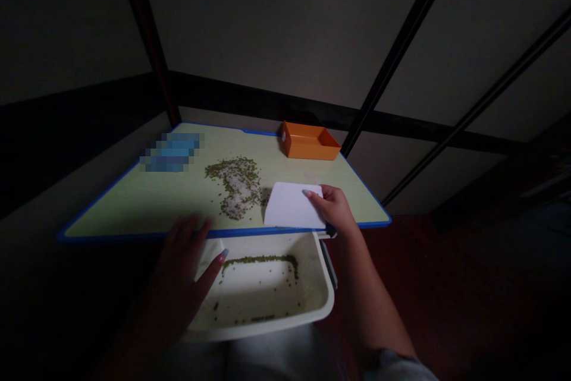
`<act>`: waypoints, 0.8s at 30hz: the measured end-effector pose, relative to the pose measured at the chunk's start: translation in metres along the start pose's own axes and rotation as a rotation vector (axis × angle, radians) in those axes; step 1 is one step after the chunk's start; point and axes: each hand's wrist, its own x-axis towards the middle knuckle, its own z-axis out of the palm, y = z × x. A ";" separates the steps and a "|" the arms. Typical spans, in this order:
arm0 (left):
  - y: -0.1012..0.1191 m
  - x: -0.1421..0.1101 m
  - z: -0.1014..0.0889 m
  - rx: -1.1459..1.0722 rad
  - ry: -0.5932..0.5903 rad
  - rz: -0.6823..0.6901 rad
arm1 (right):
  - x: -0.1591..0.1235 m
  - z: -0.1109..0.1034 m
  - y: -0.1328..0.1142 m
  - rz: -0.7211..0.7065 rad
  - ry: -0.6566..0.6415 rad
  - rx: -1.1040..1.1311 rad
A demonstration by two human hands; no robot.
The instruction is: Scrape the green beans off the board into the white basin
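Note:
My right hand (pixel 335 208) grips a flat white scraper card (pixel 292 205) standing on the table's near edge. A pile of green beans mixed with white grains (pixel 235 185) lies on the pale green table (pixel 147 197) just left of the card. My left hand (pixel 185 262) holds the left rim of a white tray (pixel 312 304) below the table's front edge, thumb inside the rim. The tray holds scattered green beans (pixel 261 261) along its floor edges.
An orange tray (pixel 309 142) sits at the table's far right corner. A blurred blue patch (pixel 172 152) lies at the far left of the table. Dark wall panels with black frames stand behind; dark floor lies to the right.

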 end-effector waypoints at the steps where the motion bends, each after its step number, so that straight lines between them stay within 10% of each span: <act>1: 0.000 0.000 0.000 0.005 -0.005 -0.002 | 0.000 0.001 -0.001 0.004 0.001 0.003; 24: -0.004 -0.002 0.001 0.029 -0.033 -0.005 | 0.004 -0.004 0.016 -0.064 0.475 0.311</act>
